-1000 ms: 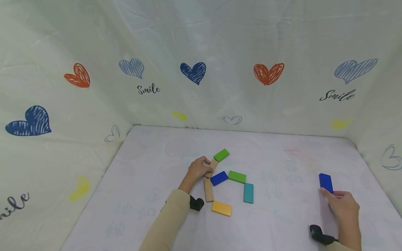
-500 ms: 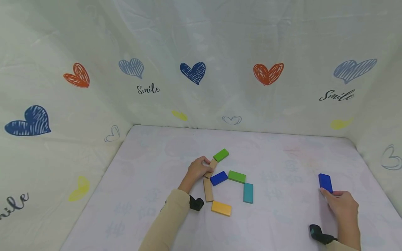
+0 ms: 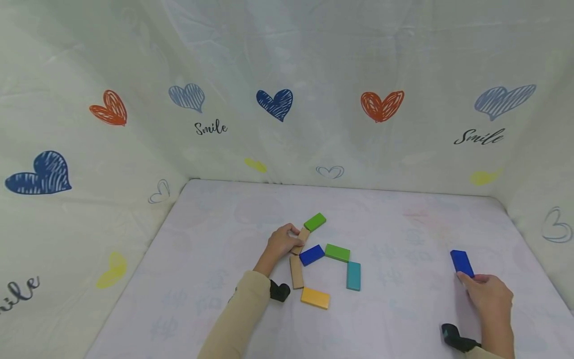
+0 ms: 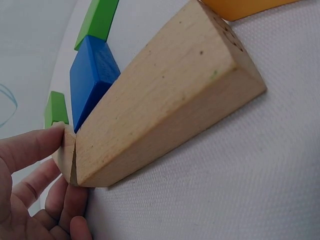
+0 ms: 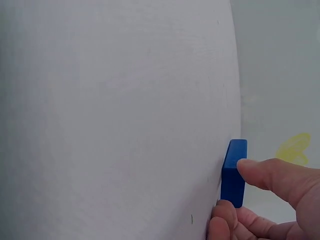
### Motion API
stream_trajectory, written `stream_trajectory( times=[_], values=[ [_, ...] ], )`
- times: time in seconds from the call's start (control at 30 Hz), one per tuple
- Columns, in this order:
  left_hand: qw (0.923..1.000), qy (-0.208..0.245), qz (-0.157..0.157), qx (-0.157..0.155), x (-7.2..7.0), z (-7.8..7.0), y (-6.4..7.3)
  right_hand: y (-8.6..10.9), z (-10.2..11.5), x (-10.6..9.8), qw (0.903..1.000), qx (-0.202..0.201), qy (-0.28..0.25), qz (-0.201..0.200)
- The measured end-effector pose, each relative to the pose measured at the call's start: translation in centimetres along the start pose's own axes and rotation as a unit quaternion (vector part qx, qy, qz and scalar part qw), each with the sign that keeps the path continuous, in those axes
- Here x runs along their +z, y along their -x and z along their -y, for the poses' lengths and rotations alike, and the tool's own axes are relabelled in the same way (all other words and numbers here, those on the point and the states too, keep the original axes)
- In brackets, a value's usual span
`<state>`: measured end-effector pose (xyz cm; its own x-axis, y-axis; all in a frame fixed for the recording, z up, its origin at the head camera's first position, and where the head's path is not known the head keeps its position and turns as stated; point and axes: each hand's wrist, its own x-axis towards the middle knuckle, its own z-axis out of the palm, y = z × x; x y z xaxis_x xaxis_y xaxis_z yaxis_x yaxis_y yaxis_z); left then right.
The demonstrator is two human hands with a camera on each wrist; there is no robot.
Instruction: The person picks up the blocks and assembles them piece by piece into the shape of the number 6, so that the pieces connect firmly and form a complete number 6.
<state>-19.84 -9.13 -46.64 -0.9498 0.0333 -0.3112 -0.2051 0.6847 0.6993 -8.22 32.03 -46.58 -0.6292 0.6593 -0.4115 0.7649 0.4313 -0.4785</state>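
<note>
My left hand [image 3: 280, 244] pinches a plain wooden block [image 3: 305, 235] between thumb and fingers. A second wooden block [image 4: 155, 100] meets its near end, large in the left wrist view. Where the two join, a blue block [image 3: 312, 255] slants off to the right. Far to the right, my right hand [image 3: 492, 300] grips another blue block [image 5: 234, 170] by its near end, thumb on one face and fingers on the other side. That block lies low over the white tabletop.
One green block [image 3: 315, 222] touches the held wooden block's far end. Another green block [image 3: 338, 253] continues from the slanting blue one, with a teal block [image 3: 354, 276] below. A yellow-orange block [image 3: 315, 298] lies nearest. A white curtain with printed hearts [image 3: 274, 104] surrounds the table.
The blue block in my right hand has turned slightly, its far end swinging left. My left hand keeps its place on the wooden block, and the laid blocks stay put.
</note>
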Motion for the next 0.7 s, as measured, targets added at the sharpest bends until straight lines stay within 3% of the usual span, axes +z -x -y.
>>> stream_trajectory(
  times=[0.17,0.7],
  values=[
    [1.0000,0.002,-0.002,-0.003,0.0,0.0,0.1,0.1,0.0,0.0,0.9999,0.007,-0.013,-0.007],
    [0.9999,0.006,-0.001,0.012,-0.2,-0.1,0.3,1.9,-0.4,0.9,0.9985,-0.022,-0.049,0.010]
  ],
)
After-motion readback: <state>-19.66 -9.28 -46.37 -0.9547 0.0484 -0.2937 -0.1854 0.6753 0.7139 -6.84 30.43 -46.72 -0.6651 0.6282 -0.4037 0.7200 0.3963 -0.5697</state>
